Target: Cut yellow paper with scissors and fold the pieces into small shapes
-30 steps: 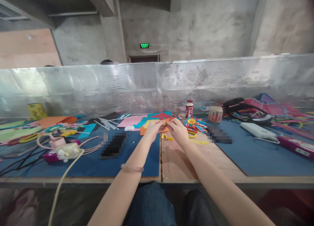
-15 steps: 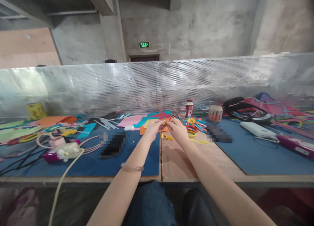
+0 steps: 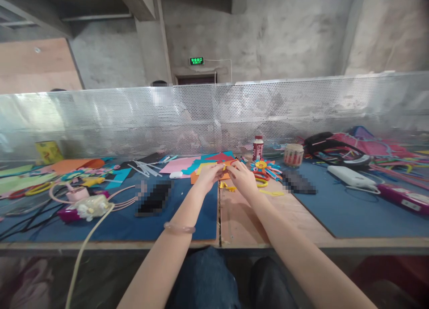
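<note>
My left hand [image 3: 208, 175] and my right hand [image 3: 241, 177] meet over the middle of the table, fingers pinched together on a small yellow and orange paper piece [image 3: 225, 167]. Under them lie orange, pink and blue paper sheets [image 3: 187, 165]. Yellow paper scraps [image 3: 228, 187] rest on the bare wood just below my right hand. A multicoloured paper flower [image 3: 263, 168] lies right of my right hand. A clear bangle [image 3: 179, 229] circles my left wrist.
A small red-capped bottle [image 3: 258, 148] and a striped tape roll [image 3: 294, 155] stand at the back. A glue gun [image 3: 87, 207] with its cord lies left; a white power bank [image 3: 348, 177] lies right. A perforated metal screen [image 3: 214, 117] walls the far edge, with a person behind it.
My hands have stayed together on the paper piece with only slight finger motion. The person behind the screen has shifted to the right.
</note>
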Tool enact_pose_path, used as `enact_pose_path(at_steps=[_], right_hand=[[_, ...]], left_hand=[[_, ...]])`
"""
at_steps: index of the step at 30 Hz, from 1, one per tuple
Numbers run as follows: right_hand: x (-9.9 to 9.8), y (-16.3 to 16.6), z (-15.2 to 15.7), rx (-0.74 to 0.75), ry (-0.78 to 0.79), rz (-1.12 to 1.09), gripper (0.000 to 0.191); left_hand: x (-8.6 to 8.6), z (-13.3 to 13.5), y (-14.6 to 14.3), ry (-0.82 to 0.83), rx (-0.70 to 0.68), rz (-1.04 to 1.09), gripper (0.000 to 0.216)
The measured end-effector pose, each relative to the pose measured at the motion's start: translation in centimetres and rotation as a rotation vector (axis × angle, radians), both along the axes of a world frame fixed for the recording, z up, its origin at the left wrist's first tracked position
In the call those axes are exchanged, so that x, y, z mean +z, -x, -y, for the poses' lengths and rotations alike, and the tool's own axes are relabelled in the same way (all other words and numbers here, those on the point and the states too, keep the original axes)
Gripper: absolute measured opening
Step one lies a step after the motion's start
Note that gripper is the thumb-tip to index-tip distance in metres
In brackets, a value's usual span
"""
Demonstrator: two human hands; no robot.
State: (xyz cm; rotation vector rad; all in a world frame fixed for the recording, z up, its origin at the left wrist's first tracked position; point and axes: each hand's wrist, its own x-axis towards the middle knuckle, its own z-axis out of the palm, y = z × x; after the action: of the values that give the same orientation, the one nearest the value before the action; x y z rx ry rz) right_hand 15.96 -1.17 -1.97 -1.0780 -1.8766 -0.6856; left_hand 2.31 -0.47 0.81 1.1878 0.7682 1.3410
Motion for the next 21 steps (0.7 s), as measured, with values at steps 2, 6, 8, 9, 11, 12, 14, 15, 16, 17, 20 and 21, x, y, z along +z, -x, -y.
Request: enact_pose_path(at_steps=[2, 6, 8, 9, 11, 12, 14, 15, 16, 17, 20, 21], right_hand=[[0.05, 0.02, -0.01, -0.003, 0.016, 0.027, 0.019], [0.08, 0.11, -0.01, -0.021, 0.032, 0.061, 0.021], [0.07, 0.17, 0.02, -0.033, 0.031, 0.069, 0.021], [0.07, 0.21, 0.06, -0.035, 0.032, 0.070, 0.022], [0.06, 0.31, 0.16, -0.029, 0.041, 0.057, 0.022], [0.05, 0.37, 0.24, -0.022, 0.049, 0.037, 0.022], [0.04, 0.47, 0.39, 0.009, 0.071, -0.031, 0.023], [0.06, 0.51, 0.46, 0.032, 0.081, -0.088, 0.024], [0.09, 0.52, 0.51, 0.058, 0.089, -0.161, 0.026], [0.15, 0.52, 0.52, 0.088, 0.098, -0.243, 0.027], [0.41, 0.45, 0.33, 0.187, 0.152, -0.478, 0.025], [0.51, 0.43, 0.22, 0.223, 0.186, -0.539, 0.024]], left_hand=[[-0.08, -0.06, 0.01, -0.010, 0.006, -0.006, 0.019], [-0.22, -0.17, -0.02, 0.015, 0.051, -0.017, 0.018], [-0.21, -0.13, -0.04, 0.034, 0.073, -0.015, 0.017], [-0.19, -0.10, -0.05, 0.038, 0.080, -0.016, 0.017], [-0.16, -0.06, -0.06, 0.036, 0.088, -0.026, 0.017], [-0.16, -0.05, -0.05, 0.034, 0.093, -0.036, 0.017], [-0.19, -0.07, -0.02, 0.029, 0.099, -0.064, 0.018], [-0.21, -0.08, 0.00, 0.021, 0.096, -0.077, 0.018], [-0.23, -0.08, 0.03, 0.011, 0.090, -0.089, 0.019], [-0.24, -0.05, 0.06, -0.001, 0.080, -0.099, 0.020], [-0.19, 0.10, 0.15, -0.025, 0.064, -0.138, 0.024], [-0.16, 0.16, 0.17, -0.027, 0.073, -0.155, 0.025]])
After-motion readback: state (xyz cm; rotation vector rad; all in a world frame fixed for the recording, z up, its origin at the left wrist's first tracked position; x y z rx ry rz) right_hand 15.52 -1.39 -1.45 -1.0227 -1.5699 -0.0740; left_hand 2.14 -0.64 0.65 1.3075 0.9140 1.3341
